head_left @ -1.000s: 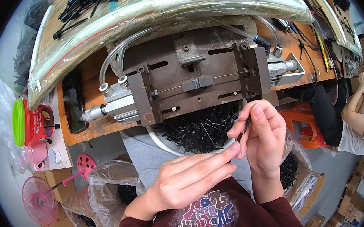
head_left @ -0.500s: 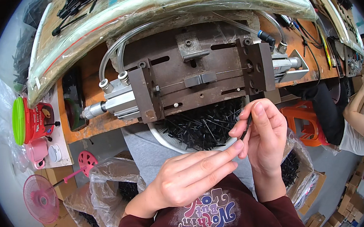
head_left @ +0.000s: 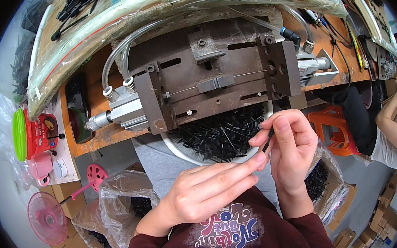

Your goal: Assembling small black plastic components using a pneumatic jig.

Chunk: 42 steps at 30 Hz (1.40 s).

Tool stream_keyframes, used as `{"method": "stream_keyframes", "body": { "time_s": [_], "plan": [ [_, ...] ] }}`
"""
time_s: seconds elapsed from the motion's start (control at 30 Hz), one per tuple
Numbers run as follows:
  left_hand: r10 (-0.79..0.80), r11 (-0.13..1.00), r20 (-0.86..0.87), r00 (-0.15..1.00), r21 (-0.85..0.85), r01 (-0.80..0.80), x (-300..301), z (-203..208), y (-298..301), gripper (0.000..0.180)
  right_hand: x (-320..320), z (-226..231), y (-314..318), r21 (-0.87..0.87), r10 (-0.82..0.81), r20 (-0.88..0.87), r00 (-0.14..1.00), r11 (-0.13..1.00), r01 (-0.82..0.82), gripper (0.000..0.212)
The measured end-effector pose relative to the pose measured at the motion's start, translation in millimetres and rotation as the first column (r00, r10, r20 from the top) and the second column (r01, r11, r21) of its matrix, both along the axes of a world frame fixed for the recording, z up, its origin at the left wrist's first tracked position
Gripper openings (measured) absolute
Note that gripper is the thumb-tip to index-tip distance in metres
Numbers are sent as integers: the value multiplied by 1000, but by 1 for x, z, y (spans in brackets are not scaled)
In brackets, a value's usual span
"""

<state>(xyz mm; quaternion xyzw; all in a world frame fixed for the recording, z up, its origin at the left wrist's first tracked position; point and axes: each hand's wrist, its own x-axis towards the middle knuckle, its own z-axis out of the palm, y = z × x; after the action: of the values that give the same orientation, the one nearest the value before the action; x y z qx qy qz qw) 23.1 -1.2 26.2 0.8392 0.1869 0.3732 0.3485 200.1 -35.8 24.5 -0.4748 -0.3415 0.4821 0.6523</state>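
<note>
Above the lap, my right hand (head_left: pixel 294 146) pinches a thin black rod-like part (head_left: pixel 270 140) between thumb and fingers. The fingers of my left hand (head_left: pixel 213 189) reach across, closed at the fingertips on the lower end of the same part; the left thumb is mostly hidden. Just beyond both hands, a white round basket (head_left: pixel 172 147) full of loose black thin parts (head_left: pixel 221 136) rests at my lap, partly under a brown metal fixture (head_left: pixel 189 103). A small grey block (head_left: pixel 215 84) sits at the fixture's middle, with a thin wire or rod running out to both sides.
Pneumatic cylinders (head_left: pixel 129 112) with clear hoses flank the fixture on the wooden bench (head_left: pixel 102 132). Plastic-lined boxes (head_left: pixel 120 197) of black parts stand at both sides. A pink fan (head_left: pixel 47 217) is at left, an orange stool (head_left: pixel 333 131) and another person (head_left: pixel 390 131) at right.
The view has shifted slightly, so the fixture sits a little further left and up. Both hands keep nearly the same grip on the black part, which appears slightly turned.
</note>
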Motion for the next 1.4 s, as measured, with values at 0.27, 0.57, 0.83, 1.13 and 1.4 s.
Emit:
{"method": "stream_keyframes", "body": {
  "time_s": [0.27,0.57,0.83,1.13,1.4],
  "plan": [
    [15,998,27,1000,-69,-13,1,4,0,27,-1,-2,-3,69,76,-58,995,995,-72,19],
    [31,999,8,999,-30,-31,1,1,-1,28,-3,-4,-3,68,56,-47,997,996,-53,20],
    [90,994,-2,996,60,-90,1,-1,3,29,-4,-7,-4,-7,131,-122,984,991,-133,11],
    [417,881,-88,905,284,-378,9,-8,22,26,2,-7,1,-150,138,130,982,982,-118,18],
    [542,805,-233,807,419,-420,22,-11,29,27,3,12,8,-53,-8,505,863,998,40,11]
  ]
}}
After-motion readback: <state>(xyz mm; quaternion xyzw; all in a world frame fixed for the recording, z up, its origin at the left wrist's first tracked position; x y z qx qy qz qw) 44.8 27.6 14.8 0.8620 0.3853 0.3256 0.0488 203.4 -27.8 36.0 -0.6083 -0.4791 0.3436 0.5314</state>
